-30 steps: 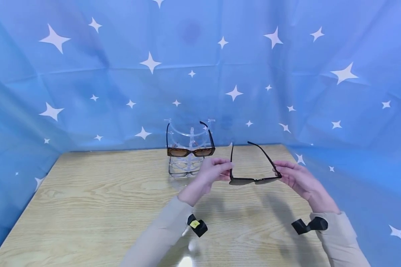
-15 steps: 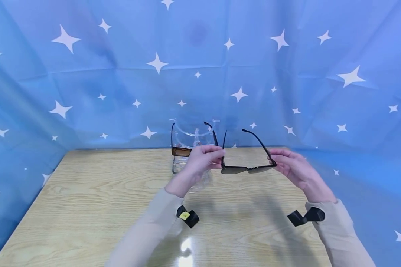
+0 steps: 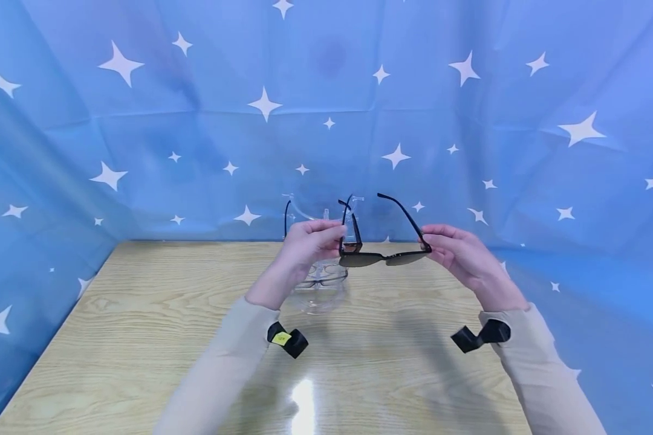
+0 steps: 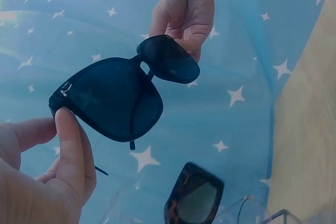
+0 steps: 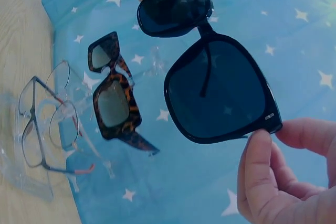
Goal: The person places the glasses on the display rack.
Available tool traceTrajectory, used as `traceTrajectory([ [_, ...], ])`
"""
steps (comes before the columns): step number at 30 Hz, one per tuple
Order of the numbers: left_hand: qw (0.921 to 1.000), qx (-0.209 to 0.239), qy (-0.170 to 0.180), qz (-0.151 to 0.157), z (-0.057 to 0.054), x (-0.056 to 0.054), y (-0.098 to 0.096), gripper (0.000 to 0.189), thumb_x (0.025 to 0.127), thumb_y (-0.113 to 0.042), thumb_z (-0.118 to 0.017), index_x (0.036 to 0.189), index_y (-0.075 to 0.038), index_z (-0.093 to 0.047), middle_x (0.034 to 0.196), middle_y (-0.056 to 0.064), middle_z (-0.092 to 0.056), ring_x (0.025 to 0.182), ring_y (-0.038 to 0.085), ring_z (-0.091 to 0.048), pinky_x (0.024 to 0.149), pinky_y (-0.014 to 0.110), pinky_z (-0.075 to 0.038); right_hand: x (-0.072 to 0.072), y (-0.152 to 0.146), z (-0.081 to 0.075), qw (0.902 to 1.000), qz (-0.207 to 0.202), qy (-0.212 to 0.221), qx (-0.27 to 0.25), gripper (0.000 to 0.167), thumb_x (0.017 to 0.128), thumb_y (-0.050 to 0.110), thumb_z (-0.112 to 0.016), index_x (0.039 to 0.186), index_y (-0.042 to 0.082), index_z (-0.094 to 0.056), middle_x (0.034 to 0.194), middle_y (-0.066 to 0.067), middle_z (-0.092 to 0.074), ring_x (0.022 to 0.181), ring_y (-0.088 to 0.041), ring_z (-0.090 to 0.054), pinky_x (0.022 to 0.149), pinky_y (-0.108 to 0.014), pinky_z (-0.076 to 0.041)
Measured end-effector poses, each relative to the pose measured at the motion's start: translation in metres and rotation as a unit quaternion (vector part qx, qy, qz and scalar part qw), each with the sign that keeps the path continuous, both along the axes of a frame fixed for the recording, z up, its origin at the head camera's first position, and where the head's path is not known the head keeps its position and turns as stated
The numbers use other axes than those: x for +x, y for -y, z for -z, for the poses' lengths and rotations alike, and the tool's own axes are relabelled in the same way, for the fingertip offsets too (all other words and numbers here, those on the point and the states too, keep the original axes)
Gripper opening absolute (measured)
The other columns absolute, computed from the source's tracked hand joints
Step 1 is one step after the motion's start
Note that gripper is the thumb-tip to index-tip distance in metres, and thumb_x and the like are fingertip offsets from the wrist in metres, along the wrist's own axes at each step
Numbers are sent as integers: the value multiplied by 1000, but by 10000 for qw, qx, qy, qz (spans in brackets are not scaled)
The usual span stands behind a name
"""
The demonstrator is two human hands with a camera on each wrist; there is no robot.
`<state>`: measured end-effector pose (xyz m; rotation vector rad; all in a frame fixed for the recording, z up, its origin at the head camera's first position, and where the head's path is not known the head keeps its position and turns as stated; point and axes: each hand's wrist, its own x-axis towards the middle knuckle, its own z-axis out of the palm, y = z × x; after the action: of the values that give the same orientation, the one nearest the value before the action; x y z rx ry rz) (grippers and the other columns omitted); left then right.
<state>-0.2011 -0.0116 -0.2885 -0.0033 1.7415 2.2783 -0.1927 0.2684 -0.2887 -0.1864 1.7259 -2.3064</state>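
Observation:
A pair of black sunglasses (image 3: pixel 383 258) with dark lenses is held up in front of the display stand, temples unfolded and pointing away. My left hand (image 3: pixel 307 248) pinches the left hinge corner of the frame; my right hand (image 3: pixel 465 257) pinches the right one. Both grips show up close in the wrist views. Behind my left hand stands a clear eyeglass stand (image 3: pixel 318 305), partly hidden. On it hang tortoiseshell sunglasses (image 5: pixel 116 95) and, lower down, thin-framed eyeglasses (image 5: pixel 34 114) and wire-rimmed glasses (image 5: pixel 65 129).
A wood-grain table (image 3: pixel 141 314) lies beneath both arms. Close behind the stand hangs a blue curtain (image 3: pixel 223 139) with white stars. Black straps with small blocks sit on both sleeves.
Both hands have carried the black sunglasses left and upward, from right of the stand until they overlap it in the head view. The view has shifted slightly right to left.

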Motion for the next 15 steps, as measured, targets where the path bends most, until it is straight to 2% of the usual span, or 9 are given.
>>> traceTrajectory([
  [15, 9964, 477, -189, -675, -6, -11, 42, 25, 85, -4, -67, 109, 4, -64, 71, 0, -65, 55, 9, -57, 54, 18, -53, -28, 51, -11, 9976, 419, 378, 413, 10, 89, 2, -62, 90, 10, -67, 93, -4, -62, 79, -13, -60, 70, -19, -52],
])
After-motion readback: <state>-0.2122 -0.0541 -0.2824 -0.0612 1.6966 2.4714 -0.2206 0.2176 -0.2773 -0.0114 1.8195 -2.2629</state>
